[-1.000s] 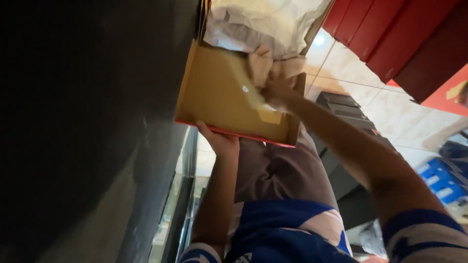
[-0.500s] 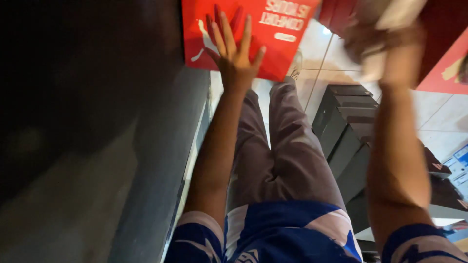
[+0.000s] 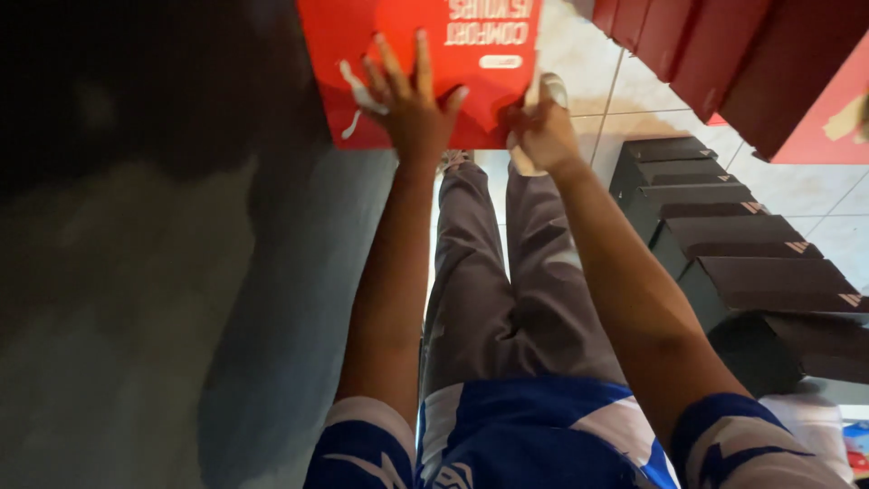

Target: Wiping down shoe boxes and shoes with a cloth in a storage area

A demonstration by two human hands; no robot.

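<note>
A red cardboard shoebox lid (image 3: 471,91) with white print fills the top middle of the head view. My left hand (image 3: 407,100) lies flat on its face with the fingers spread. My right hand (image 3: 541,131) grips the lid's lower right corner and edge. Both arms reach forward over my grey trousers (image 3: 507,281). The box underneath the lid is hidden.
A dark wall or panel (image 3: 154,254) runs along the left. To the right stand stacked black shoeboxes (image 3: 742,244) on a pale tiled floor (image 3: 634,91). Red boxes (image 3: 724,54) are piled at the top right.
One second ago the box was open, with tissue paper showing and my right hand inside. The red lid now covers it, and my right hand has come down to its corner.
</note>
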